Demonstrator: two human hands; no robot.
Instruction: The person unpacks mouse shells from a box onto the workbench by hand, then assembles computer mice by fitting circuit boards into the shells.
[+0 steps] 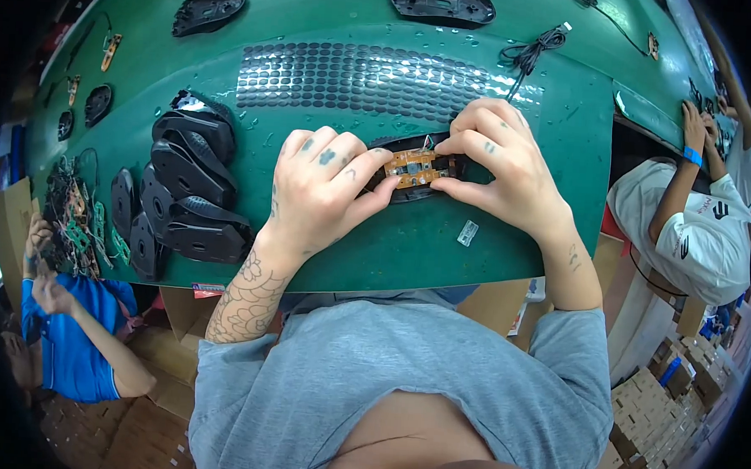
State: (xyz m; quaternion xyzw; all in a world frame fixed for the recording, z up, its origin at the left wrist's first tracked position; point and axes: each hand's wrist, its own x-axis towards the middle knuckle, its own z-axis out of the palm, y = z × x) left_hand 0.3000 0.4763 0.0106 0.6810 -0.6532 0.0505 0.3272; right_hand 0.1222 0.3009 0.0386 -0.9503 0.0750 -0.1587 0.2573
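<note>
An orange-brown circuit board (pixel 414 167) lies in a black computer mouse shell (pixel 419 194) on the green table. My left hand (pixel 323 182) pinches the board's left end between thumb and forefinger. At its right end my right hand (pixel 500 160) does the same, thumb below and forefinger above. Thin wires show at the board's upper edge. A black coiled cable (pixel 530 53) with a light plug runs down behind my right hand. Just right of the shell, a small white label (pixel 468 233) lies on the table.
Black mouse shells (pixel 185 184) are piled left of my hands, beside a heap of boards and wires (pixel 75 213). A sheet of dark oval pads (pixel 340 78) lies beyond. More shells (pixel 442 4) rest at the back. Co-workers in blue (pixel 78 339) and white (pixel 686 231) sit either side.
</note>
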